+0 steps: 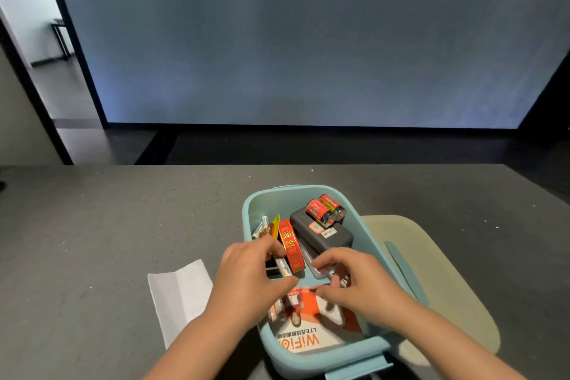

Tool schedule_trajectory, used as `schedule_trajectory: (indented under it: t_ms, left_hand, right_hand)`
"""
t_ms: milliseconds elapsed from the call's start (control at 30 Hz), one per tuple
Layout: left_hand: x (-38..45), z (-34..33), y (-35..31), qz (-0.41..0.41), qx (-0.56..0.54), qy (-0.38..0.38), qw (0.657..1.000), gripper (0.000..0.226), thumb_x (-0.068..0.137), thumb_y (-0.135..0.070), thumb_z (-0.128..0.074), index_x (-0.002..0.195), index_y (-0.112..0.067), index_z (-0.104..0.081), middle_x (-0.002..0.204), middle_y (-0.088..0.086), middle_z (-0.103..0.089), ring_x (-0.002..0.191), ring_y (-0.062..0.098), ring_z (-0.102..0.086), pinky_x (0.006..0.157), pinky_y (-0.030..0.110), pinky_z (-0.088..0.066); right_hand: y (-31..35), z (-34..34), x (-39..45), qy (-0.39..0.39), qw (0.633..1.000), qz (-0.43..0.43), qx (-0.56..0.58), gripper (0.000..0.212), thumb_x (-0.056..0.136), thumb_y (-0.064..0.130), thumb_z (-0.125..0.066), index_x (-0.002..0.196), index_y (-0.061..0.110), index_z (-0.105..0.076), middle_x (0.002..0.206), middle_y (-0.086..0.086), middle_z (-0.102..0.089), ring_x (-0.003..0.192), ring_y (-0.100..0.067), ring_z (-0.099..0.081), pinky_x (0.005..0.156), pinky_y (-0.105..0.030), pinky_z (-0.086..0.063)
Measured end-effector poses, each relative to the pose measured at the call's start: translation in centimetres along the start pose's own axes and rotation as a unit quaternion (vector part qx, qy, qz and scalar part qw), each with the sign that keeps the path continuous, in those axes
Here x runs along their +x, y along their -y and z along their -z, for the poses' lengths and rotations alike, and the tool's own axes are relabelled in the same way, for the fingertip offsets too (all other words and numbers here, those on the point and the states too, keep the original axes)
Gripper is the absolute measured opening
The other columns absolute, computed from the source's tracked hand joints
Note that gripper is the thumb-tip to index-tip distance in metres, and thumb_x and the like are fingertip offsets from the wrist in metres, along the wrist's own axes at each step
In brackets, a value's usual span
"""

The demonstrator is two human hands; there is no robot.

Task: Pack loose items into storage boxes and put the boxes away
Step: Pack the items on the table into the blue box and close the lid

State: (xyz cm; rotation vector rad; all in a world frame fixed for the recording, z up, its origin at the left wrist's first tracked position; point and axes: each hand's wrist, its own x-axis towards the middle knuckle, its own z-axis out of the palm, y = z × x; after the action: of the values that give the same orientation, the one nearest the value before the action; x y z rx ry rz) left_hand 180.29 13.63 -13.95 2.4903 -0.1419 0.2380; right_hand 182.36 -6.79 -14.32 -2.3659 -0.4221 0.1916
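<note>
1. Light blue plastic storage box (367, 234), open-topped, rounded corners: stands near the worktop's (123, 225) front edge, right of centre.
2. Pale beige lid with a blue strip (438, 271): lies flat on the worktop, touching the box's right side; not yet fitted.
3. Contents, far end of the box: two red cylindrical batteries (325, 210) resting on a dark grey rectangular power bank (320, 231).
4. Contents, middle: red and gold roll of tape (291, 245) standing on edge; slim white and yellow items beside it at the left wall, too small to identify.
5. Contents, near end: orange and white printed carton marked "WiFi" (311, 333), lying flat.
6. Left hand (246, 271): inside the box, fingers curled, pinching a slim white marker (283, 267).
7. Right hand (354, 278): inside the box, fingers curled over the items; what it grips cannot be told.
8. Folded white paper sheet (182, 290): loose on the worktop, just left of the box.
9. Progress, as judged: packing well advanced; paper unpacked, lid off, box not put away.
</note>
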Motion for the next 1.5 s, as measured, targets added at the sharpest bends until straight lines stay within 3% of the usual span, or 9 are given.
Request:
schedule_trajectory:
  t_ms: [167,333,500,700,833,967,1067,1233,1500]
  left_hand:
    - [1.2,-1.3,-0.6,-0.021,0.159,0.089,0.983,0.038,0.066,-0.051,-0.069,0.093,-0.027,-0.060,0.089,-0.015,-0.062,0.095,0.007,-0.053,0.111,0.028,-0.012]
    - [2.4,-2.3,-2.4,-0.046,0.222,0.190,0.955,0.039,0.071,-0.046,-0.072,0.103,-0.026,-0.063,0.099,-0.008,-0.065,0.096,0.018,-0.054,0.076,0.027,-0.035]
    - [2.9,-3.2,-2.7,-0.043,0.291,0.246,0.924,0.044,0.081,-0.042,-0.068,0.120,-0.026,-0.058,0.111,-0.003,-0.064,0.102,0.021,-0.061,0.083,0.034,-0.051]
    - [2.4,-3.6,-2.1,-0.073,0.323,0.187,0.925,0.019,0.089,-0.024,-0.059,0.107,-0.026,-0.065,0.100,0.000,-0.067,0.093,0.023,-0.063,0.080,0.035,-0.050]
    - [1.6,-2.9,-1.2,-0.062,0.186,0.089,0.977,0.019,0.087,-0.031,-0.057,0.105,-0.031,-0.065,0.106,-0.008,-0.066,0.102,0.017,-0.058,0.087,0.032,-0.047]
    - [-2.1,0.1,1.0,-0.034,0.063,-0.041,0.997,0.018,0.087,-0.038,-0.055,0.102,-0.034,-0.062,0.107,-0.020,-0.060,0.104,0.001,-0.051,0.090,0.021,-0.040]
    - [-5.1,3.4,3.7,0.050,0.024,-0.119,0.991,0.016,0.087,-0.039,-0.054,0.099,-0.035,-0.063,0.103,-0.024,-0.060,0.102,-0.005,-0.050,0.085,0.016,-0.039]
    - [-9.8,9.2,9.7,0.184,0.036,-0.175,0.967,0.016,0.088,-0.037,-0.056,0.102,-0.034,-0.063,0.099,-0.021,-0.057,0.104,-0.002,-0.052,0.084,0.016,-0.037]
    - [-15.6,15.3,16.6,0.235,0.020,-0.200,0.951,0.027,0.079,-0.042,-0.053,0.100,-0.031,-0.065,0.098,-0.015,-0.063,0.097,0.000,-0.056,0.084,0.014,-0.040]
  right_hand:
    - [0.4,-0.2,-0.7,-0.010,1.000,0.014,0.016,0.031,0.077,0.020,-0.076,0.093,0.043,-0.062,0.098,0.015,-0.064,0.079,-0.004,-0.062,0.075,-0.016,-0.050]
    - [-0.1,0.0,-0.5,-0.023,0.999,0.012,0.022,0.028,0.078,0.020,-0.076,0.097,0.038,-0.066,0.094,0.012,-0.066,0.079,-0.002,-0.062,0.074,-0.015,-0.049]
    - [-0.6,0.0,-0.4,-0.007,1.000,0.011,0.018,0.025,0.079,0.024,-0.075,0.098,0.038,-0.066,0.096,0.013,-0.067,0.081,-0.001,-0.061,0.074,-0.018,-0.049]
    - [-0.2,-0.1,-0.1,0.000,1.000,0.021,0.016,0.026,0.079,0.023,-0.074,0.096,0.041,-0.065,0.092,0.012,-0.067,0.078,0.000,-0.061,0.068,-0.016,-0.048]
    - [0.7,-0.2,0.3,0.008,0.999,0.044,0.024,0.026,0.078,0.021,-0.074,0.092,0.041,-0.066,0.089,0.024,-0.065,0.072,0.001,-0.059,0.065,-0.011,-0.043]
    - [2.8,-1.4,1.5,0.010,0.998,0.057,0.030,0.022,0.078,0.021,-0.073,0.094,0.036,-0.068,0.087,0.009,-0.069,0.070,-0.002,-0.060,0.067,-0.013,-0.046]
    - [6.1,-3.9,2.9,0.034,0.995,0.091,0.030,0.023,0.078,0.015,-0.072,0.093,0.032,-0.069,0.076,0.019,-0.066,0.063,-0.002,-0.058,0.063,-0.010,-0.042]
    - [13.3,-9.7,4.7,0.079,0.981,0.176,0.011,0.022,0.078,0.017,-0.073,0.089,0.035,-0.067,0.092,0.036,-0.059,0.071,-0.001,-0.061,0.062,-0.011,-0.040]
    - [22.1,-19.6,6.5,0.172,0.957,0.231,0.026,0.024,0.076,0.017,-0.076,0.087,0.036,-0.068,0.093,0.027,-0.064,0.075,-0.004,-0.063,0.061,-0.011,-0.041]
